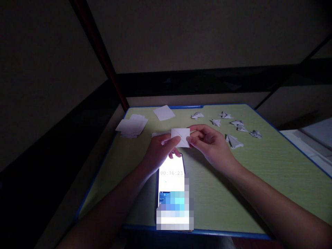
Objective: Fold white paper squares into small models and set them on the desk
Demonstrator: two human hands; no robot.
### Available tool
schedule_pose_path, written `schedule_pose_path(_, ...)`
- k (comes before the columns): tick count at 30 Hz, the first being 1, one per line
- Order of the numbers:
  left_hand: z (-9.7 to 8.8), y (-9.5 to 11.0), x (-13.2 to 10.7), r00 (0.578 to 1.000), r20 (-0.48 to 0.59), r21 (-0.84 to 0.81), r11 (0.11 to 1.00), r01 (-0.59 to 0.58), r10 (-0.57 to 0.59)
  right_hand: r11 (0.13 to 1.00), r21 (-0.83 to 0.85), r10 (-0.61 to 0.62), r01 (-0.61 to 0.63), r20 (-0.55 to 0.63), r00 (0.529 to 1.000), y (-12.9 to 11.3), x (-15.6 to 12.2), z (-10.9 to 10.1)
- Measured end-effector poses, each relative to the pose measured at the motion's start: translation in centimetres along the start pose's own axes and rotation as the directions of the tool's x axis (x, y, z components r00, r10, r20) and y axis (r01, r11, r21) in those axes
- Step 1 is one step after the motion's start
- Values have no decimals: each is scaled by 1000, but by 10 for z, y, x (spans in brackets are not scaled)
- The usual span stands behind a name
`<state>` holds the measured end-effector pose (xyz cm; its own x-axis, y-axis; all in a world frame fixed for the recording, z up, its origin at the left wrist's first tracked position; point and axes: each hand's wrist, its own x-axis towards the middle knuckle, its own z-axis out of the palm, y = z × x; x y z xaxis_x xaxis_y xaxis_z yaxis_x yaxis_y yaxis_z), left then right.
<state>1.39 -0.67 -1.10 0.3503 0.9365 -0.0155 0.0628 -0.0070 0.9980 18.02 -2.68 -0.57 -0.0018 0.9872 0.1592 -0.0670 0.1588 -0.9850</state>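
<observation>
Both hands grip one small folded square of white paper (181, 133), with crease lines meeting near its middle. My left hand (162, 148) pinches its left side, the thumb pressed on the front face. My right hand (211, 145) holds the right edge between thumb and fingers. The paper is raised above the table, just beyond a lit phone (171, 181) that reads 00:16:23; part of the phone is pixelated. Behind my left hand, another white paper (158, 134) is partly hidden.
A pile of white paper sheets (132, 126) lies at the table's left, and a single square sheet (164, 113) near the back edge. Several folded paper figures (234, 141) are scattered at the right. The green table (124, 186) has a blue rim; walls stand behind it.
</observation>
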Motion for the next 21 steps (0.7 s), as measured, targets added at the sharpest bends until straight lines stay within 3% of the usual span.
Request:
schedule_pose_path(3,0,3,-1,999,32,45,999,4,-5,998,13,-57,57,-54,997,2,1,-1)
schedule_pose_path(6,0,5,-2,999,-16,59,998,-33,34,997,-29,-75,73,-76,994,2,1,-2)
schedule_pose_path(11,0,4,-1,999,-33,48,998,-40,42,986,-149,-81,71,-61,995,0,-3,-1)
schedule_pose_path(16,-1,4,-1,996,-71,12,999,-45,46,989,-138,-55,50,-28,998,2,-3,0)
schedule_pose_path(21,2,6,-2,998,-34,34,998,-58,59,979,-194,-65,60,-18,998,4,-3,-3)
